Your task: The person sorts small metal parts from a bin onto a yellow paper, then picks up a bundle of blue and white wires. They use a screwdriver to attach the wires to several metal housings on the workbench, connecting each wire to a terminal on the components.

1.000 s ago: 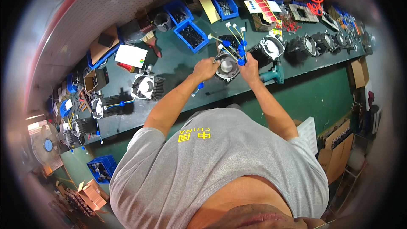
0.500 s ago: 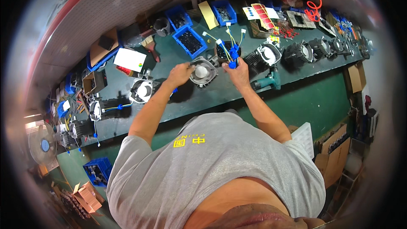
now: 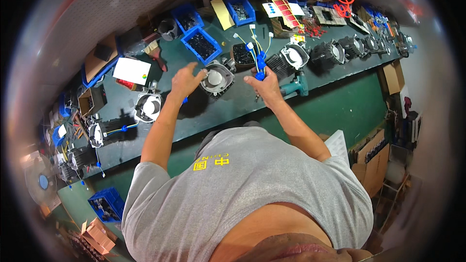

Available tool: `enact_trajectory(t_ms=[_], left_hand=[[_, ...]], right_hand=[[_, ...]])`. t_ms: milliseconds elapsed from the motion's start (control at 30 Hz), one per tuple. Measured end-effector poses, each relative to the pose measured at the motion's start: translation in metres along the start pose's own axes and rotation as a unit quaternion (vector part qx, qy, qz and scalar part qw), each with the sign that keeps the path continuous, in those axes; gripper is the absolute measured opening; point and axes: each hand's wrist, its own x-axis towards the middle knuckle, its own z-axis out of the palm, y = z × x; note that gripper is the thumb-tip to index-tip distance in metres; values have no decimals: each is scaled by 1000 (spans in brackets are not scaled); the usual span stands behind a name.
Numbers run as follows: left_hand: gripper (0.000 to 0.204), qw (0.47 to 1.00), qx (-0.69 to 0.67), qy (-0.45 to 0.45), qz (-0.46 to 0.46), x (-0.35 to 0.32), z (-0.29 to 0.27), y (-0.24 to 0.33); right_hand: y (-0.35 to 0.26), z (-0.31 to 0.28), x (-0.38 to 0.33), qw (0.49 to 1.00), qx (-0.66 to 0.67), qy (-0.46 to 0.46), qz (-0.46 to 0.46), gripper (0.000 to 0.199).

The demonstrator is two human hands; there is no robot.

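Note:
A round grey metal motor housing [image 3: 224, 86] with a white centre lies on the bench between my hands. My left hand [image 3: 184, 82] is just left of it, thumb and fingers apart, with nothing visible in them. To the right of the housing, my right hand [image 3: 266, 90] has its fingers closed around the lower end of a bundle of wires [image 3: 260, 62] with blue parts. Its yellow and white leads fan upward to white connectors. Behind the bundle is a box of black small parts [image 3: 241, 54]. Another motor [image 3: 294, 56] stands right of the bundle.
A teal power drill [image 3: 297, 86] lies beside my right wrist. Blue bins [image 3: 202, 44] of small parts line the back. More motors [image 3: 148, 107] stand along both sides of the green bench. A brush [image 3: 156, 57] and a white card [image 3: 132, 71] lie at the left.
My left hand has come off the housing and moved left, its fingers spreading. My right hand and the wire bundle have shifted slightly right relative to the bench. The view has also shifted.

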Motion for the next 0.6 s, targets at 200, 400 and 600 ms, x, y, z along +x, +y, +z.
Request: enact_trajectory(t_ms=[200, 400, 600], left_hand=[[25, 918, -146, 174, 325, -22, -39, 124], [15, 922, -84, 82, 370, -12, -7, 160], [12, 937, -44, 65, 341, 4, 18, 200]], right_hand=[[10, -6, -2, 991, -119, -31, -59, 40], [-15, -14, -5, 989, -48, -112, -87, 51], [-24, -77, 6, 975, 74, -206, 19, 32]])
